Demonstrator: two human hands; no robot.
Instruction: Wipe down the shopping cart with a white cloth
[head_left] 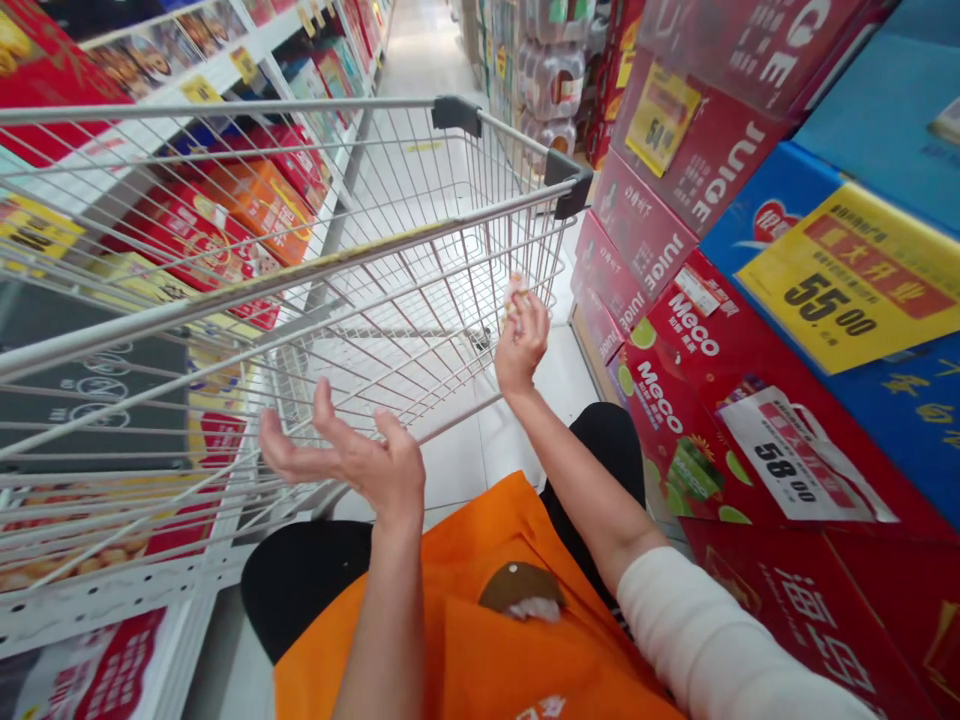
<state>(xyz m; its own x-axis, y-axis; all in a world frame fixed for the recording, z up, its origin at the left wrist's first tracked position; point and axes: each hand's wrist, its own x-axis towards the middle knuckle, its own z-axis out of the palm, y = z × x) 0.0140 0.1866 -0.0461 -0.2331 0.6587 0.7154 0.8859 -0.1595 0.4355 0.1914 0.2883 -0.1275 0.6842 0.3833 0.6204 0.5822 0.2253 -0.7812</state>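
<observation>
My left hand (360, 455) is raised palm up beside the near side of a wire shopping cart (352, 262), its fingers spread and nothing in them. Whether its fingertips touch the wires I cannot tell. My right hand (523, 345) is closed near the cart's right end, fingers curled round a small crumpled pale pink scrap (515, 287); its exact kind is too blurred to make out. Across my lap lies an orange apron (480, 560) with a brown, rounded patch or opening that shows something whitish.
Shelves (187, 590) with boxed goods run along the left, behind the cart. Stacked red drink cartons (675, 390) and blue cartons (795, 200) with price signs stand close on the right. A white tiled aisle (420, 50) leads ahead, past wrapped bottle packs (556, 75).
</observation>
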